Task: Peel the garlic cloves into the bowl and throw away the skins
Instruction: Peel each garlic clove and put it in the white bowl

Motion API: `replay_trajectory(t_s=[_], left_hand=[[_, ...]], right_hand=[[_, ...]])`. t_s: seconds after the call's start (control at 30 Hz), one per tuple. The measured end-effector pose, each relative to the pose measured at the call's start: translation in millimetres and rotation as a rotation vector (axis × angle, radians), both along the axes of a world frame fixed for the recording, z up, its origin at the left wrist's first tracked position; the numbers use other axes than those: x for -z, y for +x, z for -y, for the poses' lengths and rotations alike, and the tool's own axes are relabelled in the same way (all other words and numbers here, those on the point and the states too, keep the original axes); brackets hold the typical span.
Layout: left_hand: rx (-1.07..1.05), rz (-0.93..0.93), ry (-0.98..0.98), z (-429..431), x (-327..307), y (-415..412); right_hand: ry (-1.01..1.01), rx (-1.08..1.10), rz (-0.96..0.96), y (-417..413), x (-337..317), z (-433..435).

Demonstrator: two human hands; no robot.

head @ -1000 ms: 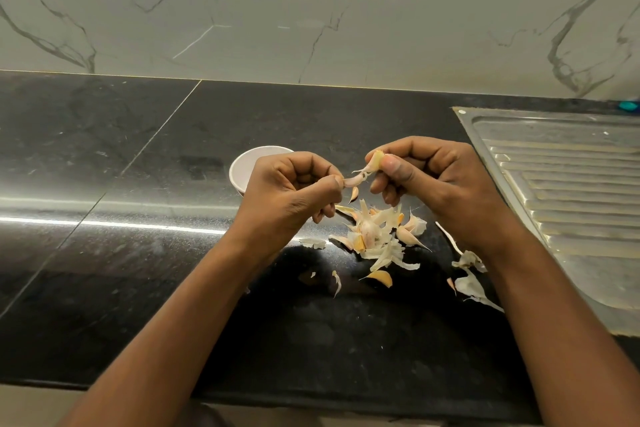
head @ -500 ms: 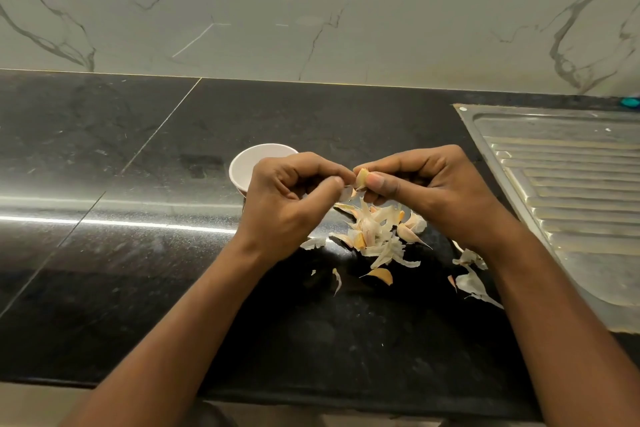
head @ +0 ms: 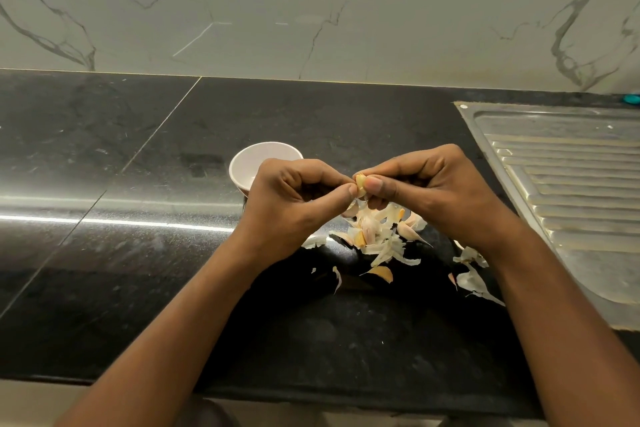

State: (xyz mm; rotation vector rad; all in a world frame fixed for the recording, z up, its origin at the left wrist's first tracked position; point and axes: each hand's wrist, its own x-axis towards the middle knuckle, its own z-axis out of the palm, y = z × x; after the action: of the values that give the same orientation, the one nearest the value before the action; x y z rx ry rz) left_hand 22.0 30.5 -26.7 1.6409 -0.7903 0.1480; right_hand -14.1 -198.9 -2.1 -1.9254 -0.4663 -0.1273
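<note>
From the head view, the white bowl [head: 256, 163] stands on the black worktop [head: 138, 253], just behind your left hand [head: 294, 204], which covers its near right side. The part of its inside that shows is bare white wall; its bottom is hidden, so you cannot tell what lies in it.

You hold 1 garlic clove [head: 361, 184] in the air between your 2 hands, above the pile of skins and cloves [head: 377, 232] and to the right of the bowl. Its long axis runs nearly straight up and down in the picture; both ends are covered by fingertips, so which way its tip points cannot be told. The strip that shows is pale yellow and smooth.

The grip of your left hand pinches the clove between thumb and forefinger. The grip of your right hand [head: 440, 191] is clamped on it from the other side, thumb in front. Loose skins [head: 471, 274] lie near your right wrist, beside the steel drainboard [head: 571, 191].
</note>
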Motion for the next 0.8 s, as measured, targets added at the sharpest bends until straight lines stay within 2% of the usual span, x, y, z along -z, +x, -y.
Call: replay_trajectory(t_s=[0.2,0.57,0.8], left_hand=[[0.055,-0.053,-0.016,0.9,-0.8,-0.2],[-0.028,-0.099,-0.078,5.2,-3.9,-7.2],[-0.037,-0.109,-0.032,6.7,-1.4,-7.8]], right_hand=[[-0.008,-0.011,0.000,-1.7,-1.0,1.0],[0.031,-0.040,-0.031,-2.9,-2.3,-3.7],[0.044,-0.017,-0.062,-4.8,-3.7,-5.1]])
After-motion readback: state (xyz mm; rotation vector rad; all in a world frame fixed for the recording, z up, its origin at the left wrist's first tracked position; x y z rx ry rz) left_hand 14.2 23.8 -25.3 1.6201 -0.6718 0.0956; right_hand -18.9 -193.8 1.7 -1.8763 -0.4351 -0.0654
